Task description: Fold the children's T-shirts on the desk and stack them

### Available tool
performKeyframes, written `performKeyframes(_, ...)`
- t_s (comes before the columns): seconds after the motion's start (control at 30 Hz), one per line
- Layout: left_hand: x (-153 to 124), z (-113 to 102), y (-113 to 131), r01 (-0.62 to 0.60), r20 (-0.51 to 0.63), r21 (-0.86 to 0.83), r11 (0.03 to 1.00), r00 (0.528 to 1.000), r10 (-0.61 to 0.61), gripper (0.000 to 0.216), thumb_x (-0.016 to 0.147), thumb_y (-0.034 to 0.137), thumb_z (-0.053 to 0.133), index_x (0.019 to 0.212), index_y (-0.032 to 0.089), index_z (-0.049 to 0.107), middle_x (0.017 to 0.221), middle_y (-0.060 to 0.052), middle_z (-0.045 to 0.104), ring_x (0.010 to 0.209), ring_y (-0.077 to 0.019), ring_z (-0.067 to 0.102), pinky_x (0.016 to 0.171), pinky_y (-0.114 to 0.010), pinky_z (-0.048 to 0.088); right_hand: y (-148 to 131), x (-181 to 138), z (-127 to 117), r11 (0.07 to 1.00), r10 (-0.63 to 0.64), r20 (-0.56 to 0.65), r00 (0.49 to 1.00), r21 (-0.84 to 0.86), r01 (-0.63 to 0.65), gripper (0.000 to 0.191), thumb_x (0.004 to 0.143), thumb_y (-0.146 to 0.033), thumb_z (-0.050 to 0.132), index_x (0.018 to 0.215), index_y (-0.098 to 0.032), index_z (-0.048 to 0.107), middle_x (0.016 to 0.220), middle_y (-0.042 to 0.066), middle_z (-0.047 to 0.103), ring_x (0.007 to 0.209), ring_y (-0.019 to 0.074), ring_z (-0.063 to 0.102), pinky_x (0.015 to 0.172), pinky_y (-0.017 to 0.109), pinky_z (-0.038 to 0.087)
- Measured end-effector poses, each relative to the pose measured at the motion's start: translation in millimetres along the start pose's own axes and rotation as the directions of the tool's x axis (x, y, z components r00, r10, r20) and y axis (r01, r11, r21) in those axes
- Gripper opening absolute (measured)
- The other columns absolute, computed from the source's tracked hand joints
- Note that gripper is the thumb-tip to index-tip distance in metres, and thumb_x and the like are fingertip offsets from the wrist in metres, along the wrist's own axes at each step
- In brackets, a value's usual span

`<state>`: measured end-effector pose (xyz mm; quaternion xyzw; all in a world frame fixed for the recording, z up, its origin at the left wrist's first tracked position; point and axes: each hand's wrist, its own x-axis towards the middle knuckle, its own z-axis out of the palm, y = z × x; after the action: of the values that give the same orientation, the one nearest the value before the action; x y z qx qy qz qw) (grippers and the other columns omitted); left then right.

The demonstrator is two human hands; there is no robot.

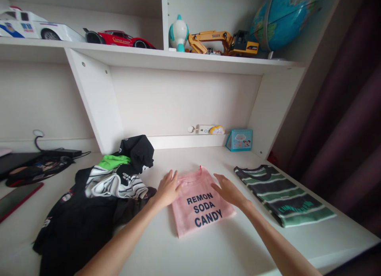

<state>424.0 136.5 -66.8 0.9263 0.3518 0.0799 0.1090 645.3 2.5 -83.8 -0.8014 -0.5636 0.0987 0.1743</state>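
Observation:
A folded pink shirt (200, 206) printed "REMON SODA CANDY" lies in the middle of the white desk (208, 252). My left hand (167, 187) rests flat on its left edge, fingers spread. My right hand (228, 190) lies flat on its right upper part, fingers apart. Neither hand grips the cloth. A folded dark shirt with green stripes (282, 199) lies to the right of the pink one. To the left sits a loose pile of black, striped and green clothes (98, 188).
A shelf above holds a white toy car (35, 26), a red toy car (119, 38), a yellow excavator (223, 42) and a globe (285, 18). A small blue calendar (239, 139) stands at the back. Dark gadgets and cables (35, 165) lie far left. A dark curtain (351, 129) hangs right.

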Motion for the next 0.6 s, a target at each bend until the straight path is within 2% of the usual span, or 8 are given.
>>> performKeyframes(0.1,-24,-11,-1,0.059,0.037,-0.034,0.998,0.998,-0.057,0.043,0.083,0.031,0.041,0.122,0.012,0.045,0.105,-0.017,0.06,0.099,-0.0276,0.056,0.084,-0.034,0.039,8,2,-7,0.994,0.109,-0.035,0.993,0.007,-0.109,0.041,0.081,-0.032,0.042,0.111,-0.006,0.054,0.099,0.018,0.062,0.093,0.0252,0.057,0.08,0.034,0.04)
performKeyframes(0.17,-36,-9,-1,0.067,0.074,-0.083,0.994,0.995,-0.061,0.037,0.079,0.029,0.048,0.113,0.014,0.052,0.093,-0.013,0.064,0.091,-0.0267,0.059,0.078,-0.032,0.041,10,4,-5,0.987,0.16,-0.031,0.987,0.025,-0.16,0.032,0.074,-0.031,0.05,0.096,-0.01,0.06,0.089,0.015,0.064,0.085,0.0242,0.059,0.071,0.03,0.041)
performKeyframes(0.27,-42,1,3,0.054,0.02,-0.195,0.979,0.998,-0.051,0.039,0.074,0.025,0.055,0.112,0.016,0.052,0.097,-0.011,0.063,0.092,-0.0244,0.058,0.08,-0.03,0.041,9,9,1,0.975,0.213,-0.021,0.977,0.068,-0.211,0.026,0.065,-0.028,0.056,0.085,-0.012,0.062,0.082,0.012,0.064,0.076,0.0217,0.06,0.061,0.026,0.04)
performKeyframes(0.37,-42,7,6,0.119,0.032,-0.342,0.932,0.993,-0.115,0.039,0.073,0.022,0.056,0.111,0.017,0.052,0.094,-0.007,0.062,0.086,-0.0216,0.059,0.078,-0.03,0.043,9,11,4,0.966,0.227,0.009,0.974,0.123,-0.226,0.016,0.062,-0.027,0.057,0.069,-0.013,0.061,0.068,0.007,0.063,0.063,0.0173,0.058,0.05,0.022,0.036)
performKeyframes(0.43,-43,8,7,0.176,0.076,-0.52,0.836,0.984,-0.159,0.04,0.072,0.018,0.055,0.112,0.017,0.051,0.095,-0.006,0.06,0.083,-0.0189,0.059,0.074,-0.028,0.045,11,10,4,0.963,0.219,0.02,0.975,0.157,-0.22,0.013,0.062,-0.026,0.056,0.062,-0.014,0.059,0.061,0.004,0.061,0.058,0.0144,0.056,0.046,0.02,0.033)
performKeyframes(0.47,-44,7,8,0.207,0.108,-0.626,0.752,0.978,-0.179,0.042,0.072,0.016,0.055,0.114,0.018,0.049,0.099,-0.005,0.059,0.085,-0.0177,0.059,0.073,-0.026,0.046,11,8,3,0.962,0.215,0.015,0.977,0.171,-0.214,0.012,0.063,-0.025,0.055,0.062,-0.014,0.059,0.061,0.003,0.061,0.057,0.0135,0.056,0.045,0.019,0.032)
performKeyframes(0.53,-48,5,12,0.272,0.195,-0.797,0.539,0.961,-0.196,0.048,0.071,0.011,0.054,0.118,0.02,0.045,0.105,-0.006,0.057,0.089,-0.0164,0.059,0.071,-0.024,0.047,13,4,1,0.961,0.206,-0.023,0.978,0.192,-0.198,0.012,0.065,-0.023,0.052,0.068,-0.014,0.059,0.066,0.003,0.062,0.058,0.0124,0.055,0.046,0.019,0.033)
performKeyframes(0.6,-50,3,21,0.322,0.275,-0.882,0.344,0.945,-0.177,0.049,0.07,0.007,0.053,0.117,0.02,0.046,0.106,-0.006,0.057,0.093,-0.0159,0.058,0.072,-0.023,0.049,16,0,-4,0.962,0.197,-0.072,0.978,0.204,-0.179,0.014,0.068,-0.022,0.048,0.075,-0.014,0.059,0.07,0.003,0.063,0.06,0.012,0.056,0.047,0.018,0.034)
